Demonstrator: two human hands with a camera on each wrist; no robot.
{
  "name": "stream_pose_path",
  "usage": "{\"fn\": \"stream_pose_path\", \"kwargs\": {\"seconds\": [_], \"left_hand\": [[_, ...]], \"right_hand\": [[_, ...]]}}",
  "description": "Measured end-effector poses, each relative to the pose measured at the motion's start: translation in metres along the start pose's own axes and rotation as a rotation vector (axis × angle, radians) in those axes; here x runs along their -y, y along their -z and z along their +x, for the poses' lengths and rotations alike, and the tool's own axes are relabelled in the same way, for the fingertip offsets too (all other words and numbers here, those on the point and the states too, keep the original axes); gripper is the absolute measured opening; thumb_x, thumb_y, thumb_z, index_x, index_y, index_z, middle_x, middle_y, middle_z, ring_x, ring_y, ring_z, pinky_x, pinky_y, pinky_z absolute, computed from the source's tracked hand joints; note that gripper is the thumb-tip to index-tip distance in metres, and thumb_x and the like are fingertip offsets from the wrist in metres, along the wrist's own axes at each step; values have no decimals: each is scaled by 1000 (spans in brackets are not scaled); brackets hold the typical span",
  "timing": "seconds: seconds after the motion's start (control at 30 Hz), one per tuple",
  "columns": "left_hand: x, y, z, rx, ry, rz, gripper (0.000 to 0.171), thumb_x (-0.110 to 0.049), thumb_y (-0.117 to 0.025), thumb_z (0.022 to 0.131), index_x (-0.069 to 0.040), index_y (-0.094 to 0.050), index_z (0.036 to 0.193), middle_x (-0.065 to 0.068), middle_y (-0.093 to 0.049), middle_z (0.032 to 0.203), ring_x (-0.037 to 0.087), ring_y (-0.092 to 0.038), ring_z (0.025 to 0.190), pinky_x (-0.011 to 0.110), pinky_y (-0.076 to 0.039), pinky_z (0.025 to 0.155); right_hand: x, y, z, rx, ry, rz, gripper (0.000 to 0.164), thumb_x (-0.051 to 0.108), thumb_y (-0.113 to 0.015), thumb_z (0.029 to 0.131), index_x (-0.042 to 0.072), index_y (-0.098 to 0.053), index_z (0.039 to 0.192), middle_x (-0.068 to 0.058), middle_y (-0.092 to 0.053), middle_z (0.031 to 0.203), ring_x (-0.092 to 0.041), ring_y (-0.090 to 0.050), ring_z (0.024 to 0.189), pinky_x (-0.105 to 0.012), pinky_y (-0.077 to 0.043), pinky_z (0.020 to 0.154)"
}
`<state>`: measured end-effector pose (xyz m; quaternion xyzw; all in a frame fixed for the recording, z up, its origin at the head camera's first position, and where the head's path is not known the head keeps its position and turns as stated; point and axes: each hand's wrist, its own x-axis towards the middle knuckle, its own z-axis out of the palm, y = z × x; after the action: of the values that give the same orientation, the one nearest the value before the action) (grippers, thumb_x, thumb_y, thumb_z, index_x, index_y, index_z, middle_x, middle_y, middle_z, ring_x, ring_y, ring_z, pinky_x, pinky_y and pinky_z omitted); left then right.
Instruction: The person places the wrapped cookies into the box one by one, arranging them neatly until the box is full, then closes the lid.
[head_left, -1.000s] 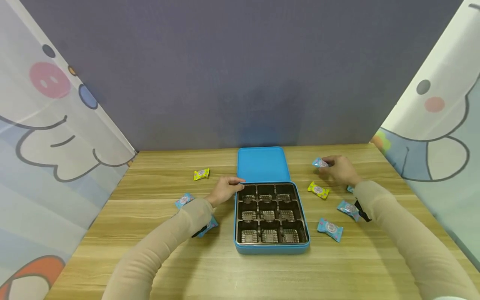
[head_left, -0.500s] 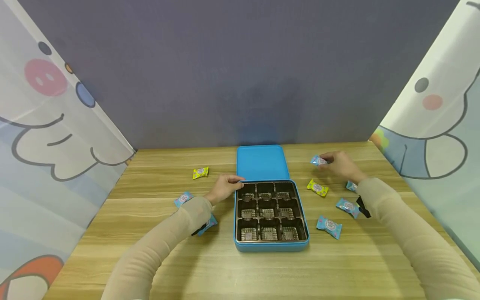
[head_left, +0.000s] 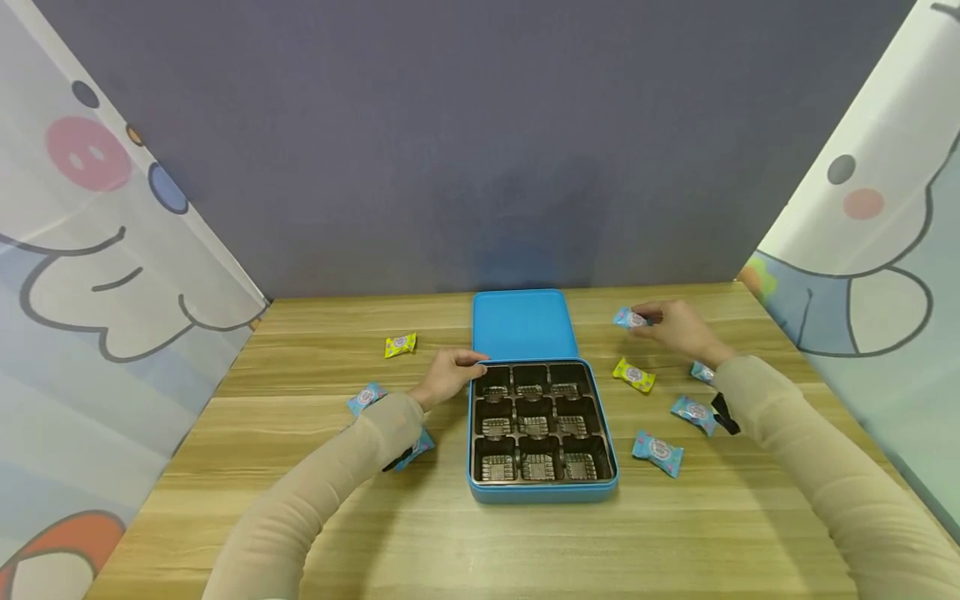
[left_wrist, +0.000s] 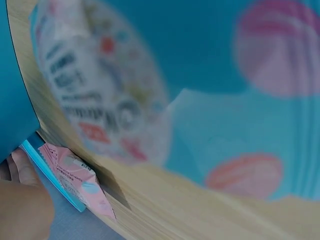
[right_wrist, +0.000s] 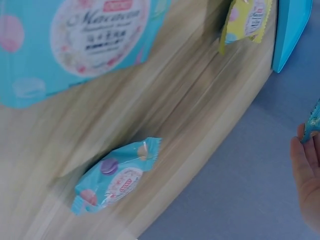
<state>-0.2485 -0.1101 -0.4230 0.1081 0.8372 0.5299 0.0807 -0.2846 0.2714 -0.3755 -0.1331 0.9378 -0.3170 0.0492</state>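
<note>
A blue box with a black divided tray inside stands mid-table, its compartments holding nothing. My left hand grips the box's back left corner, the thumb at the rim; in the left wrist view that hand is at the lower left edge. At the back right, my right hand pinches a blue wrapped candy between thumb and fingers, raised over the table. Part of that hand shows at the right edge of the right wrist view. A yellow wrapped candy lies below it.
Behind the box lies its blue lid. Blue candies are spread right of the box, partly near the right sleeve. On the left are a yellow candy and blue ones, one partly under the forearm. A grey panel rises behind the table.
My right hand has shifted slightly left with the blue candy. The left hand keeps its place at the box's corner.
</note>
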Motion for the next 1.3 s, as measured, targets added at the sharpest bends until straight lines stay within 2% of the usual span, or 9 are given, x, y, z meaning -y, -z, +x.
{"fn": "stream_pose_path", "kwargs": {"seconds": [0.13,0.43,0.6,0.77,1.1,1.3], "left_hand": [[5,-1,2,2,7,12,26,-10,-60,88,-2,-65,112,13,-63,115,25,-59,104,32,-52,82],[4,1,2,-10,-5,24,25,-9,-59,88,-3,-66,112,13,-64,114,25,-60,103,32,-52,82],[7,2,1,-9,17,20,24,-10,-60,88,-5,-66,111,12,-65,113,24,-60,102,32,-52,82],[9,1,1,-9,7,22,25,-10,-61,88,-3,-66,112,13,-65,112,25,-60,101,31,-52,81],[6,-1,2,-13,-6,15,25,-9,-60,87,-3,-66,111,13,-66,110,25,-60,100,32,-52,80],[5,-1,0,-15,-8,17,25,-10,-61,87,-3,-67,110,12,-66,109,24,-61,99,30,-52,79]], "right_hand": [[1,0,0,-7,6,5,57,34,-64,86,0,-50,129,-25,-49,130,-42,-46,117,-54,-39,97],[5,2,-1,-31,37,7,52,27,-65,86,-4,-52,126,-26,-51,127,-43,-48,115,-54,-39,97],[9,3,-1,-28,44,-3,56,34,-65,85,-2,-52,126,-26,-53,126,-45,-47,115,-56,-38,97],[14,4,-3,-22,39,1,58,36,-65,85,-1,-52,127,-25,-53,126,-46,-46,116,-57,-38,97],[26,1,-7,-20,72,-2,53,32,-64,86,1,-53,127,-23,-55,125,-42,-49,115,-54,-40,96],[28,-6,-6,-26,113,43,50,25,-66,85,-2,-55,125,-23,-56,123,-38,-52,113,-50,-42,96]]}}
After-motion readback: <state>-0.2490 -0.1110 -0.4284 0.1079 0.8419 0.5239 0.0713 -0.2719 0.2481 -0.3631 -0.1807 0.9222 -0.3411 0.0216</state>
